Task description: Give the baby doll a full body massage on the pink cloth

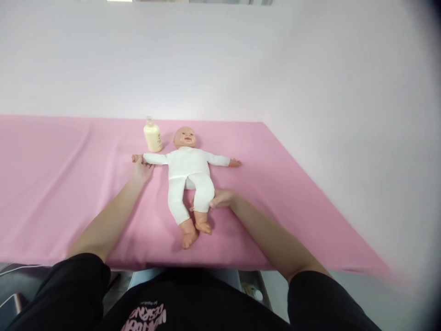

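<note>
A baby doll in a white cloth body lies on its back, arms spread sideways and head toward the wall. My left hand is closed around the doll's forearm near the wrist, on the left of the picture. With my right hand I grip the doll's leg at the knee, on the right side. The thumb lies along the outer side, and fingertips show between the two legs from beneath. Just above my left hand, a pale yellow bottle stands upright beside the doll's head.
A pink cloth covers the table, with folds at the left. White walls border the back and right. Below the front edge, a white cable and a dark device show at lower left.
</note>
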Tool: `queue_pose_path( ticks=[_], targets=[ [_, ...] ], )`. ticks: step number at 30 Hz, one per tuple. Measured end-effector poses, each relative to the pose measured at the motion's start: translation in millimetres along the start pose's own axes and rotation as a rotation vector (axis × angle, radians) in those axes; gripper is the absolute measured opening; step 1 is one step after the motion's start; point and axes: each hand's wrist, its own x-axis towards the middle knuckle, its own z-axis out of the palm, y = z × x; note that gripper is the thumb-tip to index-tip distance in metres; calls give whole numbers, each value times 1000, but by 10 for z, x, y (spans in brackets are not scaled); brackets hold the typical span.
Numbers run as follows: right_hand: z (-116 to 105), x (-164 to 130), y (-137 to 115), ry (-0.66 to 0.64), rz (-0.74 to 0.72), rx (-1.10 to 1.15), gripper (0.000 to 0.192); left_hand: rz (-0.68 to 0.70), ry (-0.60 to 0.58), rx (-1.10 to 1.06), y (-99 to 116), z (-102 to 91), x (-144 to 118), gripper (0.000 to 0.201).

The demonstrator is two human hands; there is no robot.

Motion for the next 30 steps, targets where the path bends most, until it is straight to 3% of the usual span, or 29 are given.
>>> queue_pose_path(
  ticks=[7,11,14,18,22,26,30],
  targets=[
    [-160,-118,-83,276,-94,-25,53,-226,-152,-150,95,31,-237,29],
    [-397,-241,-66,473,-20,-10,42,-342,-186,-168,137,20,-416,44],
    [-573,-369,-105,718,18,66,32,-423,-214,-181,136,20,-647,50],
    [-709,-481,-207,1040,-177,241,32,-532,-230,-162,93,26,-1079,46],
    [-760,-481,-308,1146,-309,462,38,-610,-334,-86,60,19,-1526,39],
    [-844,-449,-412,1215,-328,544,42,-685,-409,22,24,-13,-1901,42],
    [-948,-407,-475,1245,-385,581,41,-750,-542,0,-58,-97,-2199,32]
  ],
)
